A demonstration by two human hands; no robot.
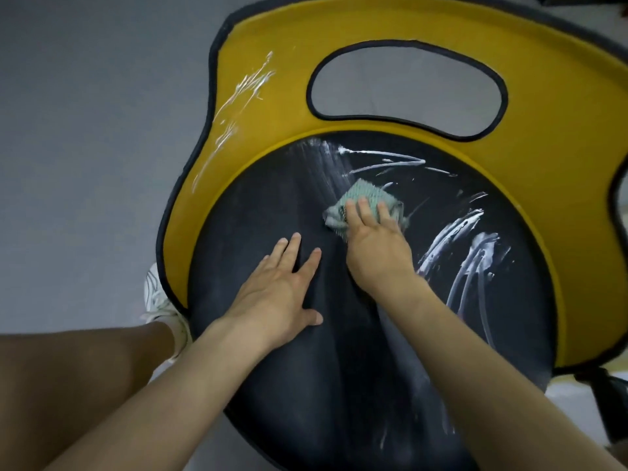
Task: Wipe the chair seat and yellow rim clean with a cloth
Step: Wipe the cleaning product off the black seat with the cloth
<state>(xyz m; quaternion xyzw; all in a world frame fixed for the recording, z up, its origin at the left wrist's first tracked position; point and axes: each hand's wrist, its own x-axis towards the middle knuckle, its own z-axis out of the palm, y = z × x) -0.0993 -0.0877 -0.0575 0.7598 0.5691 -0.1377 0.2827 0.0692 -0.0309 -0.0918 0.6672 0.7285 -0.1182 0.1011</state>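
Observation:
A round black chair seat (272, 205) fills the middle of the view, ringed by a wide yellow rim (282, 96) with a dark edge and an oval cut-out. White streaks smear the far and right parts of the seat (469, 246), and more mark the rim's left side (244, 90). My right hand (377, 243) presses a crumpled pale green cloth (363, 200) flat against the seat near its far middle. To the left of the cloth, my left hand (285, 287) lies flat on the seat with fingers spread, holding nothing.
Grey floor (85, 130) surrounds the chair. A white shoe (159, 300) and a bare leg (68, 379) stand at the seat's left edge. A dark part of the chair frame (608, 396) sticks out at the lower right.

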